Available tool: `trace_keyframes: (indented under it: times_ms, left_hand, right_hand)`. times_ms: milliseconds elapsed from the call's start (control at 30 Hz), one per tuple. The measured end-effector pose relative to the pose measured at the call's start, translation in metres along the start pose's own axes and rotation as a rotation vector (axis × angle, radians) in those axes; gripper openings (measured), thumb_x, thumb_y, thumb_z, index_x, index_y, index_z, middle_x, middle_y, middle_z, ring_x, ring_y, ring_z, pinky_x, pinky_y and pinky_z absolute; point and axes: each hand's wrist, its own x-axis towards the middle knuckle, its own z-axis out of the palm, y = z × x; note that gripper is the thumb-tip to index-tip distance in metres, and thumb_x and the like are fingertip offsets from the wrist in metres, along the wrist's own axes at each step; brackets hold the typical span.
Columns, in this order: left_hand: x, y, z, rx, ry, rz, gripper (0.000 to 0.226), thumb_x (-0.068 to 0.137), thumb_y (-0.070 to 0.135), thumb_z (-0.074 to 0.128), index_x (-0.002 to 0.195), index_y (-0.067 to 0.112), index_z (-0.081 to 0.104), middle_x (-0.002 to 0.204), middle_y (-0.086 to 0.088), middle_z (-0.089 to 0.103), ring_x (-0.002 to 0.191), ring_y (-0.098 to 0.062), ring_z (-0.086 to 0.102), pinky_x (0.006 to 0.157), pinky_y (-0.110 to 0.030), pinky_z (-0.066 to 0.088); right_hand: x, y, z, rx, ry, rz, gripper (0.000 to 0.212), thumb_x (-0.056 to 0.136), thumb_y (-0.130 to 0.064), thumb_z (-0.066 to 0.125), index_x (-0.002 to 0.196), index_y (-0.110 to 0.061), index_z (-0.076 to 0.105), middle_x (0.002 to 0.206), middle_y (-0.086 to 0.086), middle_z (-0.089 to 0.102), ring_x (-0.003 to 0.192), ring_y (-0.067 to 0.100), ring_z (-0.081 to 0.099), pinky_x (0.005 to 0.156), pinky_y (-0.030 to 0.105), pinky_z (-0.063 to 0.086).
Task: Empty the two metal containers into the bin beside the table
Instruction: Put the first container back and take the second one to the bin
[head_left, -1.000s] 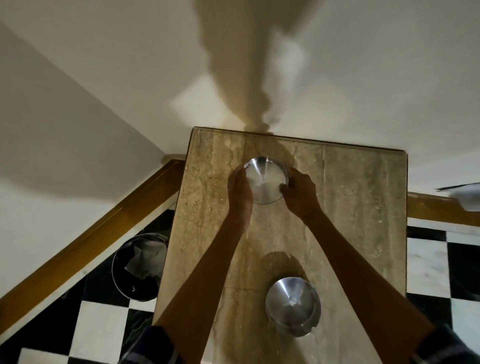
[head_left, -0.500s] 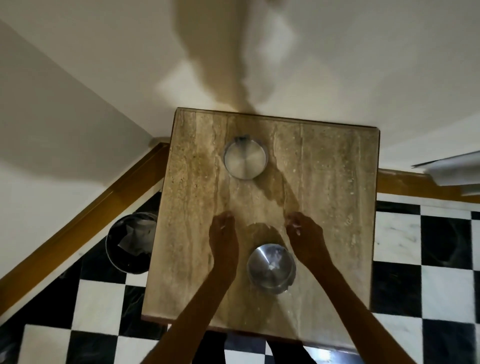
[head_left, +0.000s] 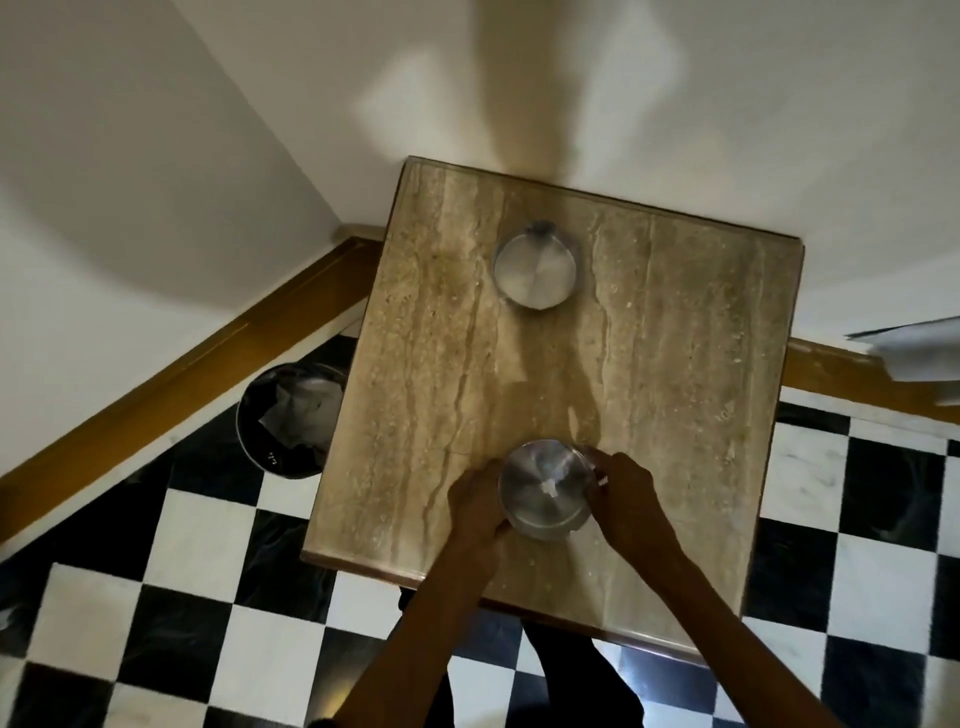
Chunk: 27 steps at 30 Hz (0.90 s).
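Observation:
Two round metal containers stand on a beige marble table (head_left: 675, 364). The far container (head_left: 536, 269) sits alone near the back edge and looks bare inside. The near container (head_left: 545, 488) stands close to the front edge with a small white scrap in its middle. My left hand (head_left: 475, 506) presses against its left side and my right hand (head_left: 626, 496) wraps its right side, so both hands grip it. A dark round bin (head_left: 270, 447) holding crumpled white paper stands on the floor left of the table.
The floor is black and white checkered tile (head_left: 208, 571). A wooden skirting board (head_left: 182, 384) runs along white walls behind the bin and table. A pale object (head_left: 914, 358) juts in at the right edge.
My hands left the far container on the table, drew back toward me and closed around the near container. The camera pulled back and up.

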Motion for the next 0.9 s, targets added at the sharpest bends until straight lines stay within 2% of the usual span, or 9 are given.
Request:
trace_keyframes:
  times_ms: [67, 133, 300, 433, 533, 700, 800, 833, 900]
  left_hand:
    - [0.003, 0.007, -0.025, -0.109, -0.036, -0.070, 0.033, 0.099, 0.027, 0.063, 0.127, 0.009, 0.067, 0.108, -0.010, 0.075, 0.093, -0.026, 0.068, 0.080, -0.040, 0.057]
    - [0.004, 0.013, -0.058, -0.206, -0.162, -0.137, 0.031, 0.099, 0.035, 0.062, 0.122, 0.016, 0.067, 0.092, -0.006, 0.076, 0.086, -0.024, 0.069, 0.075, -0.040, 0.057]
    - [0.006, 0.025, -0.137, -0.481, -0.390, -0.123, 0.082, 0.074, 0.048, 0.085, 0.136, 0.001, 0.063, 0.140, -0.027, 0.061, 0.134, -0.045, 0.053, 0.106, -0.060, 0.048]
    - [0.022, 0.049, -0.204, -0.647, -0.557, -0.035, 0.087, 0.080, 0.060, 0.072, 0.144, 0.005, 0.056, 0.148, -0.029, 0.053, 0.136, -0.052, 0.048, 0.107, -0.063, 0.047]
    - [0.042, 0.072, -0.240, -0.690, -0.593, 0.012, 0.093, 0.071, 0.056, 0.083, 0.146, 0.011, 0.052, 0.150, -0.030, 0.050, 0.135, -0.055, 0.048, 0.106, -0.063, 0.046]
    - [0.096, 0.114, -0.294, -0.553, -0.387, 0.228, 0.082, 0.070, 0.038, 0.088, 0.141, 0.013, 0.055, 0.137, -0.020, 0.062, 0.123, -0.040, 0.061, 0.106, -0.054, 0.050]
    - [0.123, 0.124, -0.300, -0.041, -0.061, 0.433, 0.074, 0.071, 0.037, 0.090, 0.133, 0.010, 0.062, 0.100, -0.002, 0.069, 0.090, -0.026, 0.061, 0.075, -0.021, 0.055]
    - [0.131, 0.124, -0.299, 0.155, 0.082, 0.531, 0.082, 0.072, 0.037, 0.090, 0.142, 0.012, 0.055, 0.112, 0.002, 0.066, 0.098, -0.020, 0.060, 0.078, -0.017, 0.053]
    - [0.149, 0.116, -0.300, 0.470, 0.292, 0.772, 0.114, 0.063, 0.054, 0.090, 0.155, 0.014, 0.036, 0.146, -0.002, 0.046, 0.128, -0.019, 0.048, 0.104, -0.029, 0.049]
  right_hand:
    - [0.005, -0.018, 0.004, -0.026, -0.008, -0.018, 0.040, 0.093, -0.007, 0.052, 0.131, -0.021, 0.059, 0.100, 0.011, 0.064, 0.079, 0.017, 0.061, 0.071, 0.018, 0.046]
    - [0.012, -0.048, 0.011, -0.041, -0.029, -0.074, 0.039, 0.093, -0.008, 0.053, 0.129, -0.020, 0.060, 0.102, 0.011, 0.065, 0.086, 0.019, 0.062, 0.074, 0.017, 0.042]
    - [0.030, -0.133, 0.040, 0.021, -0.085, -0.255, 0.030, 0.092, -0.010, 0.059, 0.120, -0.015, 0.067, 0.103, 0.009, 0.073, 0.088, 0.018, 0.069, 0.073, 0.013, 0.047]
    - [0.056, -0.202, 0.094, 0.048, -0.175, -0.365, 0.034, 0.089, -0.006, 0.059, 0.120, -0.013, 0.068, 0.110, 0.003, 0.073, 0.091, 0.012, 0.070, 0.073, 0.004, 0.048]
    - [0.075, -0.242, 0.121, 0.061, -0.174, -0.423, 0.031, 0.087, 0.000, 0.061, 0.117, -0.006, 0.067, 0.108, 0.013, 0.073, 0.092, 0.018, 0.070, 0.073, 0.005, 0.047]
    - [0.120, -0.297, 0.183, 0.032, -0.329, -0.447, 0.037, 0.093, -0.002, 0.053, 0.130, -0.008, 0.057, 0.117, 0.011, 0.070, 0.102, 0.010, 0.064, 0.074, 0.001, 0.047]
    - [0.141, -0.304, 0.209, -0.003, -0.352, -0.398, 0.043, 0.095, 0.001, 0.045, 0.136, -0.009, 0.051, 0.130, 0.013, 0.064, 0.122, 0.018, 0.060, 0.098, 0.022, 0.049]
    - [0.143, -0.303, 0.215, -0.024, -0.328, -0.401, 0.043, 0.096, -0.002, 0.044, 0.139, -0.010, 0.048, 0.135, 0.012, 0.061, 0.128, 0.021, 0.056, 0.104, 0.030, 0.047]
    - [0.137, -0.302, 0.224, -0.075, -0.254, -0.468, 0.042, 0.102, -0.019, 0.041, 0.144, -0.012, 0.042, 0.145, 0.012, 0.051, 0.138, 0.024, 0.045, 0.110, 0.038, 0.043]
